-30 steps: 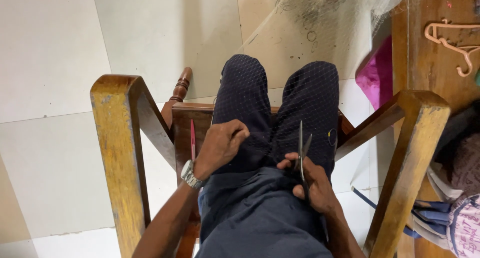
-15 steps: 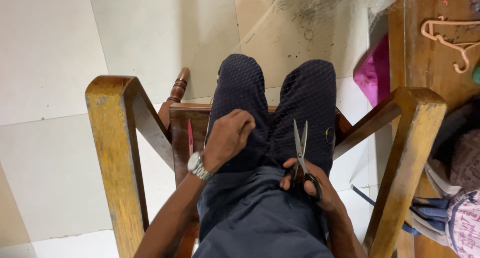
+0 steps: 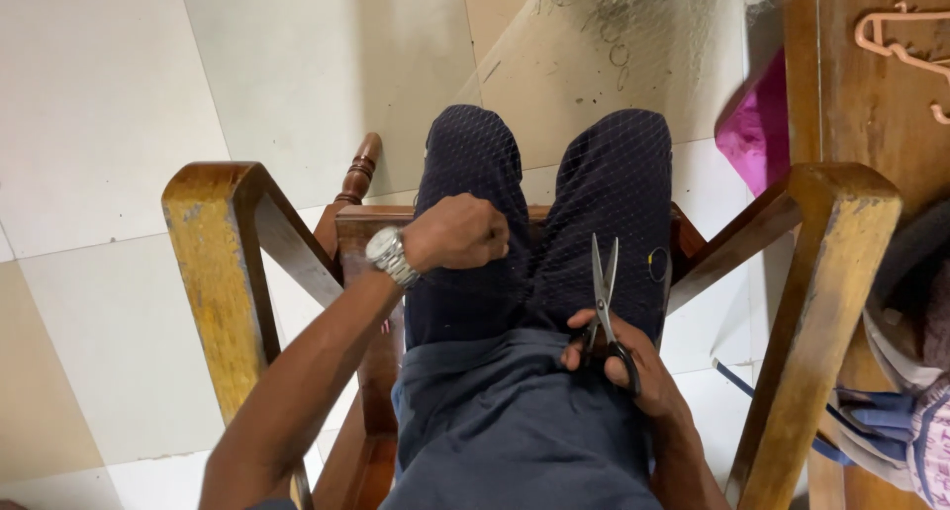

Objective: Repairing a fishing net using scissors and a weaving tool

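Our right hand (image 3: 633,371) grips scissors (image 3: 604,292), blades slightly parted; our left hand (image 3: 457,233) is fisted, pinching fine netting (image 3: 594,174) over our lap.

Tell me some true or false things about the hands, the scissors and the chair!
1. The right hand holds scissors. True.
2. The scissors point down at the floor tiles. False: the blades point away from the person, along the right thigh.
3. The left hand wears a wristwatch. True.
4. The left hand is open flat. False: it is closed in a fist over the net on the lap.
5. The chair is wooden. True.
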